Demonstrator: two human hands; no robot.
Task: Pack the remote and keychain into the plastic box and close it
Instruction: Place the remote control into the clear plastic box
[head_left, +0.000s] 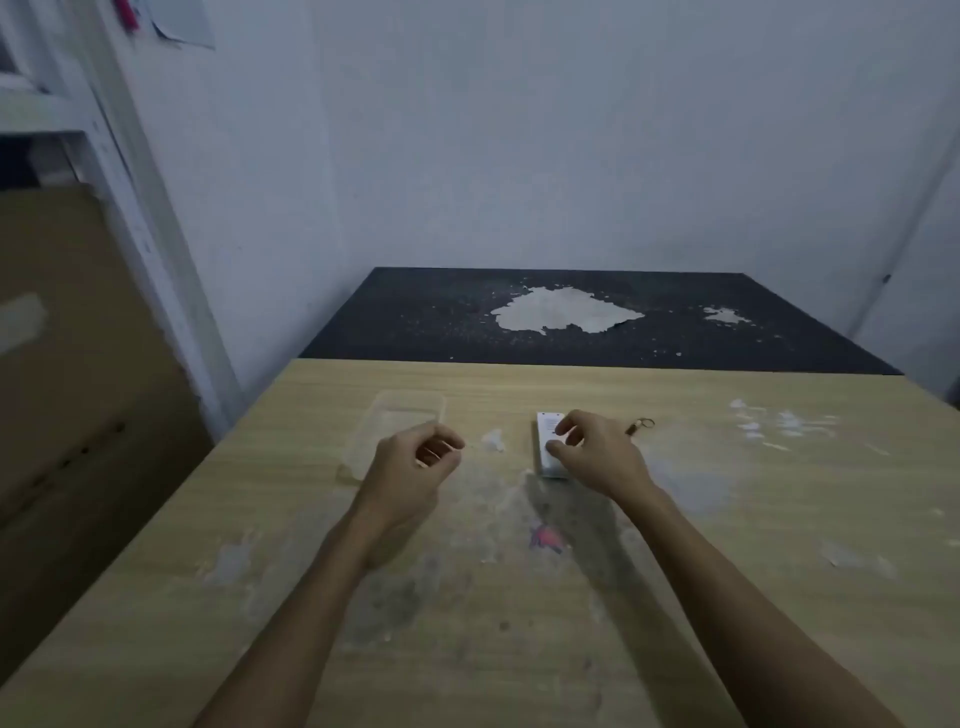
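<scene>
White remote (548, 435) under right hand (597, 454)

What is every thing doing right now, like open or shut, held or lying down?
plastic box: on the table, holds nothing; lid too unclear to tell.
remote: flat on table, right hand's fingers on it.
keychain: lying untouched.
left hand: curled, holds nothing.
right hand: reaching onto remote.

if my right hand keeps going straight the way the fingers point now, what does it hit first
The remote. The right hand has its fingers curled down over it, and the fingertips seem to be at or just above its top face; depth is hard to judge. The keychain lies off to the right, out of that line.
</scene>
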